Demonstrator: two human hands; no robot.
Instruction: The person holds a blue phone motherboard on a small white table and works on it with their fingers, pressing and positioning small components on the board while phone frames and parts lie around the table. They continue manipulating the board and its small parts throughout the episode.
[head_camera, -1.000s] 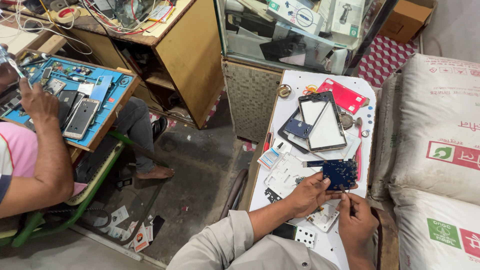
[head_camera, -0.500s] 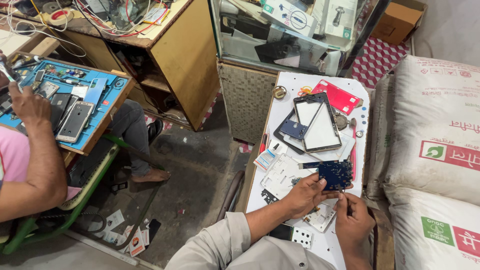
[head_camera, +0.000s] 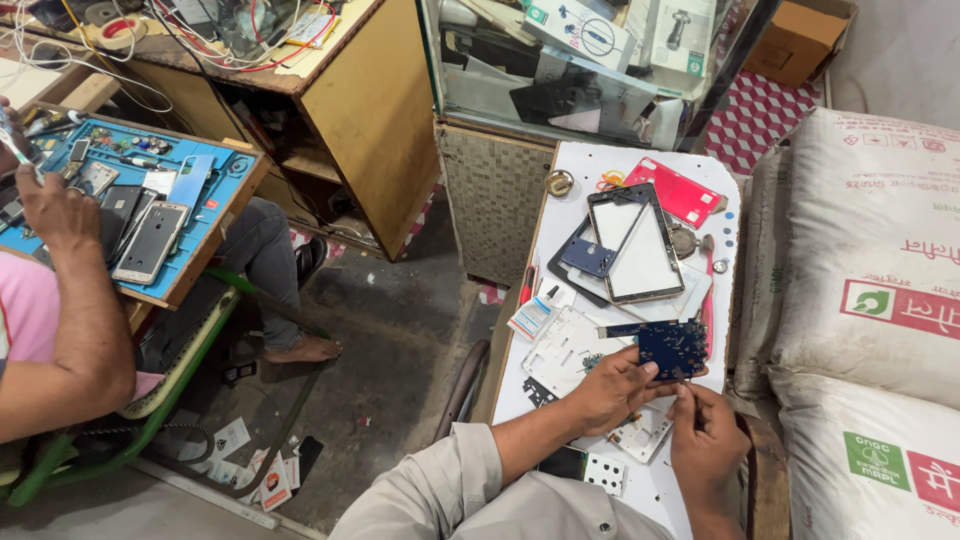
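2 white woven sacks lie at the right: the upper sack (head_camera: 880, 240) bears a red label with a green-and-white square, the lower sack (head_camera: 870, 460) a green and red one. A brown cardboard box (head_camera: 797, 38) sits top right. White product boxes (head_camera: 585, 25) stand in the glass case. A white-screened phone panel (head_camera: 640, 245) lies on the white table (head_camera: 575, 165).

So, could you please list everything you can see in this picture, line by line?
dark blue rectangular circuit board: one, held over the white table
white table: one, centre right
black-framed phone screen: one, on the table
red flat phone cover: one, table's far end
white plastic phone frame: one, beside the board
white woven sacks: two, right
blue work mat with phones: one, left, before a co-worker
glass display case: one, top
left hand: grips the board
right hand: fingertips at the board's lower edge
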